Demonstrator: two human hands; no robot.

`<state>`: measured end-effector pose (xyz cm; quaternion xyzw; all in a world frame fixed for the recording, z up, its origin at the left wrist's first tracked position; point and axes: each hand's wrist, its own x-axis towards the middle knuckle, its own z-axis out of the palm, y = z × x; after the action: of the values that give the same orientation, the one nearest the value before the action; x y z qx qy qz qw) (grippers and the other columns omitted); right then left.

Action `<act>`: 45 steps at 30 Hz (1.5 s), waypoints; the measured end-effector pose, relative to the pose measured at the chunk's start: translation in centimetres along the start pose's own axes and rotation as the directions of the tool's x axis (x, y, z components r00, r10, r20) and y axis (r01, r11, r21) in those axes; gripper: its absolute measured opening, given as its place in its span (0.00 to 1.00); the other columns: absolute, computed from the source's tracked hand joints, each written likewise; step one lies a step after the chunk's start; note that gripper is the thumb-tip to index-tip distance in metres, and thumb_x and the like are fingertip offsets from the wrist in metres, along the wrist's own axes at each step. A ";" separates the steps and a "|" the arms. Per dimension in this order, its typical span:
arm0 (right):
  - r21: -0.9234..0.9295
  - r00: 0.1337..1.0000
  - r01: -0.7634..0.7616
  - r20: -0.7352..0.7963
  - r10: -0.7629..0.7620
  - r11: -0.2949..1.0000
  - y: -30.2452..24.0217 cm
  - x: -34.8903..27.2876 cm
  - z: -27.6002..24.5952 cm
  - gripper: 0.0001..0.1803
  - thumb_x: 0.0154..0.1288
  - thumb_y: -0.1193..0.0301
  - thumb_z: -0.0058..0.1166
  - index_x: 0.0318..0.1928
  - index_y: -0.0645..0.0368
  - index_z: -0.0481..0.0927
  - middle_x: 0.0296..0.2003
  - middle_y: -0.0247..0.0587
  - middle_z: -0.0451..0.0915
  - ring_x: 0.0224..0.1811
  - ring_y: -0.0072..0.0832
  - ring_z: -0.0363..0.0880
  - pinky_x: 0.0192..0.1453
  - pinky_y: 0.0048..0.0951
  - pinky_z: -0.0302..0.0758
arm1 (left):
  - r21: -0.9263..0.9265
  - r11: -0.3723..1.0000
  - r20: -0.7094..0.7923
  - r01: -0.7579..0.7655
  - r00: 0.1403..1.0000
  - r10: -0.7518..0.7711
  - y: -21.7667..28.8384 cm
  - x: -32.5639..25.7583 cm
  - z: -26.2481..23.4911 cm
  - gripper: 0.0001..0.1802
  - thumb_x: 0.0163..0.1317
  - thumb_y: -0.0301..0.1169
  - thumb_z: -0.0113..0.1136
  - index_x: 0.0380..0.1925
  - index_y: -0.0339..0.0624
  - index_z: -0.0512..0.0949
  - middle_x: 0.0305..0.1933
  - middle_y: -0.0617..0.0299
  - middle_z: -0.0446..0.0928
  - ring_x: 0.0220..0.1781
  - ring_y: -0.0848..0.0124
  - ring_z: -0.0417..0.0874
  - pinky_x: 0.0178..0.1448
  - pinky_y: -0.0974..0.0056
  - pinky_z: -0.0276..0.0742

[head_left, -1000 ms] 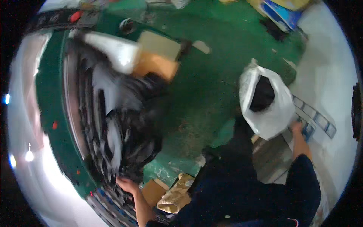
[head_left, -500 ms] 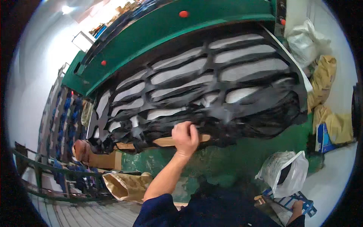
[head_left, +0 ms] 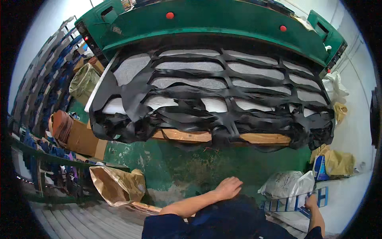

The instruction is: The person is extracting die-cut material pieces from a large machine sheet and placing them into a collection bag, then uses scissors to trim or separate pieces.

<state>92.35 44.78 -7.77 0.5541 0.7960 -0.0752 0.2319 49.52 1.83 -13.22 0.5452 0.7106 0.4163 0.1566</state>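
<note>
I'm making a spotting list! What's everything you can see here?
Machine: one, green, top
Knobs: at least two, red, machine's front
Sheet: seemingly one, black, holed, below machine
Wood: two visible parts, light brown, under sheet's front
Strips: many, dark and blue, far left
Olive bag: one, upper left
Box: one, brown, left
Paper sack: one, tan, lower left
White bags: two, right
Yellowish sacks: several, right
Ladder-like frame: one, blue, lower right
Floor: one, green, middle
Sleeves: two, dark blue, bottom
Left hand: one, bare, lower middle
Right hand: one, bare, at frame
</note>
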 end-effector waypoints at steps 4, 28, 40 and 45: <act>-0.036 0.933 0.359 -0.008 -0.359 0.933 -20.5 -8.4 -6.9 0.19 0.65 0.61 0.46 0.40 0.67 0.79 0.37 0.65 0.79 0.41 0.59 0.78 0.50 0.50 0.73 | -0.005 0.998 -0.020 0.070 0.997 -0.070 -2.6 -5.2 2.0 0.18 0.60 0.37 0.61 0.47 0.37 0.76 0.45 0.51 0.77 0.51 0.53 0.77 0.54 0.53 0.75; 0.681 -0.015 0.721 -0.168 -0.986 -0.127 -49.6 -18.1 -26.6 0.11 0.71 0.68 0.49 0.34 0.63 0.77 0.27 0.35 0.77 0.32 0.23 0.74 0.39 0.30 0.73 | 0.625 0.447 -0.780 0.641 0.535 0.324 2.9 -12.6 -16.9 0.17 0.49 0.33 0.70 0.42 0.49 0.84 0.58 0.46 0.69 0.57 0.47 0.71 0.58 0.46 0.68; 0.842 0.276 0.513 -0.345 -0.897 -0.166 -63.4 -13.3 -33.0 0.14 0.73 0.62 0.46 0.39 0.61 0.74 0.26 0.37 0.79 0.26 0.26 0.81 0.30 0.25 0.75 | 0.832 0.299 -0.554 0.467 0.670 0.495 3.5 -3.4 -42.2 0.15 0.46 0.26 0.72 0.38 0.46 0.84 0.50 0.53 0.78 0.38 0.60 0.78 0.41 0.59 0.75; 0.864 0.439 0.495 -0.338 -0.833 -0.089 -73.5 -11.2 -33.2 0.14 0.70 0.61 0.51 0.39 0.62 0.73 0.27 0.41 0.81 0.23 0.28 0.82 0.25 0.28 0.78 | 0.844 0.434 -0.509 0.317 0.727 0.460 -4.8 0.8 -52.0 0.12 0.48 0.28 0.71 0.35 0.45 0.83 0.42 0.56 0.78 0.36 0.60 0.79 0.39 0.59 0.74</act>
<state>18.56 20.23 16.53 0.0737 0.7258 -0.6814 -0.0586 10.99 -19.62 14.73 0.3800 0.7947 0.1483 -0.4494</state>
